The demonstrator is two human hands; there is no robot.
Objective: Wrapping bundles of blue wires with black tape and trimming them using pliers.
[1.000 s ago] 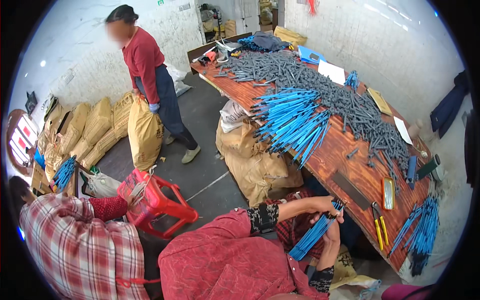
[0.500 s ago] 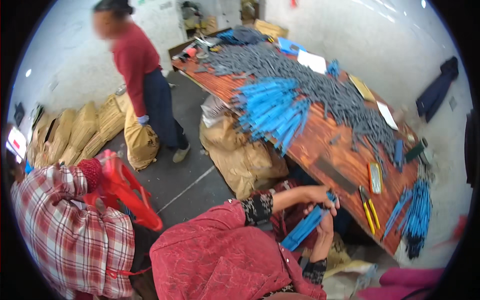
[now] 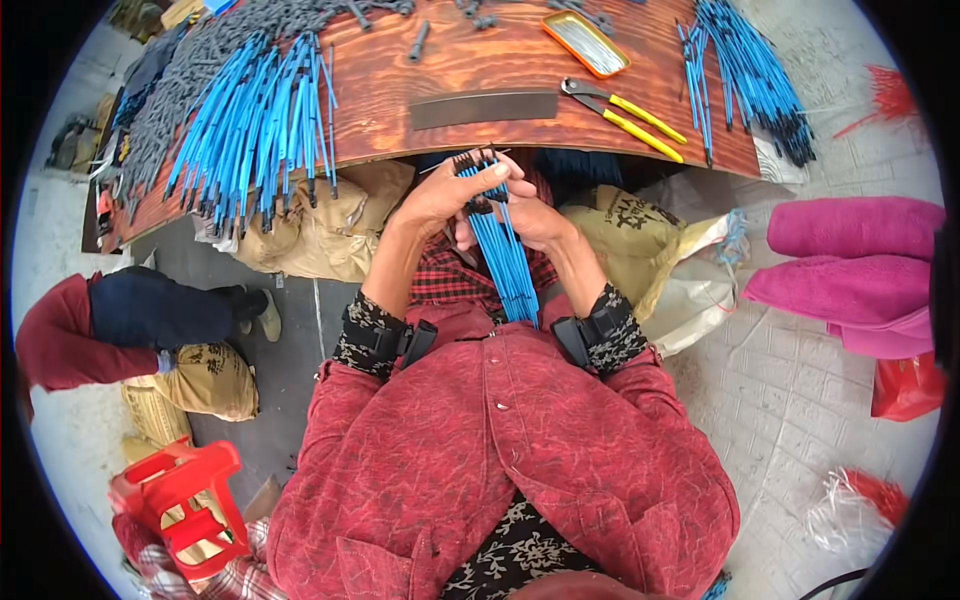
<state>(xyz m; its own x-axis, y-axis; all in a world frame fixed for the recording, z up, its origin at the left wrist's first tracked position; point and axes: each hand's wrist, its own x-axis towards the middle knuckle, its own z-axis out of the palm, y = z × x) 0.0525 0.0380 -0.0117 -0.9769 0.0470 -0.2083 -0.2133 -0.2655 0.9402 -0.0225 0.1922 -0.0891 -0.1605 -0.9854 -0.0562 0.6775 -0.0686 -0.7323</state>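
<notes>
Over my lap I hold a bundle of thin blue rods with black ends (image 3: 508,268). My left hand (image 3: 438,198) grips the black-tipped upper end, its thumb laid across the rods. My right hand (image 3: 538,216) is closed round the same end from the other side, its fingers partly hidden behind the bundle. The lower ends of the rods point toward my jacket. Just beyond my hands is the edge of a reddish wooden table (image 3: 380,115), with a dark flat strip (image 3: 484,109) lying near it.
On the table lie yellow-handled pliers (image 3: 630,120), an orange-rimmed tin of thin pins (image 3: 588,44), blue rods (image 3: 258,125) and grey parts (image 3: 190,80) at left, and more blue rods (image 3: 750,80) at right. A person (image 3: 150,310) handles a sack (image 3: 212,382) at left, near a red stool (image 3: 188,505).
My view has swung round and down to face my lap and the table edge. Both hands still hold the blue rods, whose black ends now show between my fingers.
</notes>
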